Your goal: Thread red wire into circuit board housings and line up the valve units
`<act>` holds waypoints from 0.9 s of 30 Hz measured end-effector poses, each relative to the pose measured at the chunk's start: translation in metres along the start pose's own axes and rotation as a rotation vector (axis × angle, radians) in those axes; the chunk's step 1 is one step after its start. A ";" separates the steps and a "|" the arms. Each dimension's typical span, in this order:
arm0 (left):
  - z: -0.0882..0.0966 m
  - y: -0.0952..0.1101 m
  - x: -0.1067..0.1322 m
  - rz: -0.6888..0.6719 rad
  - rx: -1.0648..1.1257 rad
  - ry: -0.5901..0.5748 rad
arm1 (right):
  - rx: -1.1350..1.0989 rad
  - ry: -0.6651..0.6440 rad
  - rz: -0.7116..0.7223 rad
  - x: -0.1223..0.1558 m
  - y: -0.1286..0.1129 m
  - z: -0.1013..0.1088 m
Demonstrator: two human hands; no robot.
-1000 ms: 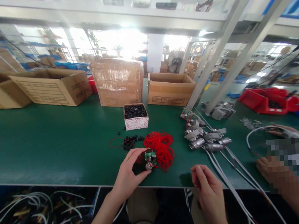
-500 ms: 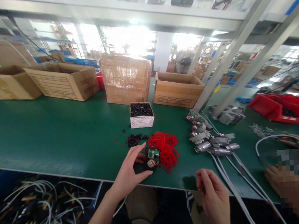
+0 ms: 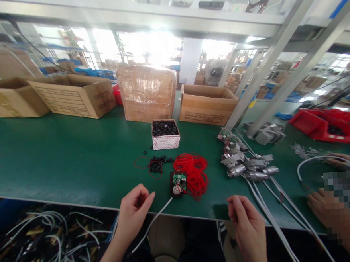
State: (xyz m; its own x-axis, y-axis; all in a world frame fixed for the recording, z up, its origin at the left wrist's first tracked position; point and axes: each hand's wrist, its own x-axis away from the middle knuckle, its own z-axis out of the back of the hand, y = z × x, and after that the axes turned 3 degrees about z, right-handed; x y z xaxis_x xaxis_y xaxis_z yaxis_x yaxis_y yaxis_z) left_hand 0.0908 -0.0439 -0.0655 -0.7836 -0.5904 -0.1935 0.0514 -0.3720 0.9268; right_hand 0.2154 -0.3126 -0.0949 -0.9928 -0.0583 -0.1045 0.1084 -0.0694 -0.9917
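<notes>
A dark housing with a green circuit board and a round silver part (image 3: pixel 178 183) lies near the table's front edge, its white cable (image 3: pixel 153 222) hanging over the edge. My left hand (image 3: pixel 134 209) is just left of it, apart from it, fingers curled in and nothing seen in them. On the right, my right hand (image 3: pixel 248 225) is closed at the edge, thumb against the fingers; whatever they pinch is hidden. Coils of red wire (image 3: pixel 194 173) touch the housing's right side. Small black parts (image 3: pixel 157 164) lie behind it with a loose red loop.
A small box of black pieces (image 3: pixel 166 141) stands mid-table, before cardboard boxes (image 3: pixel 207 104). Silver metal fittings with white cables (image 3: pixel 255 164) lie to the right. A co-worker's hands (image 3: pixel 317 201) work with a cable at far right. A blue bin of cabled parts (image 3: pixel 51 243) sits lower left.
My left hand has let go of the circuit-board housing, drawn back down and left, and curled its fingers. The housing stays in place. My right hand is nearly unmoved.
</notes>
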 end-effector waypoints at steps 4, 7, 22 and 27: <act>-0.002 0.001 0.000 -0.006 -0.013 0.006 | 0.000 0.011 0.029 0.002 -0.001 0.001; -0.006 0.006 0.002 -0.028 -0.023 0.037 | 0.146 -0.066 0.233 0.013 -0.007 -0.009; -0.013 0.010 0.004 -0.133 -0.115 0.017 | 0.671 -0.276 0.885 0.041 -0.025 -0.074; -0.020 0.015 -0.003 -0.207 -0.131 0.012 | 0.500 -0.147 0.768 0.035 -0.016 -0.048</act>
State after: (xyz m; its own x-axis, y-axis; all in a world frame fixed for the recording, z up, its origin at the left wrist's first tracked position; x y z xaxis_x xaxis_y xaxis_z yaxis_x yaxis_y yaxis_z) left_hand 0.1063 -0.0623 -0.0579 -0.7783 -0.5001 -0.3796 -0.0288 -0.5754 0.8173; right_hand 0.1768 -0.2654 -0.0867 -0.6267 -0.3895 -0.6749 0.7769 -0.3787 -0.5030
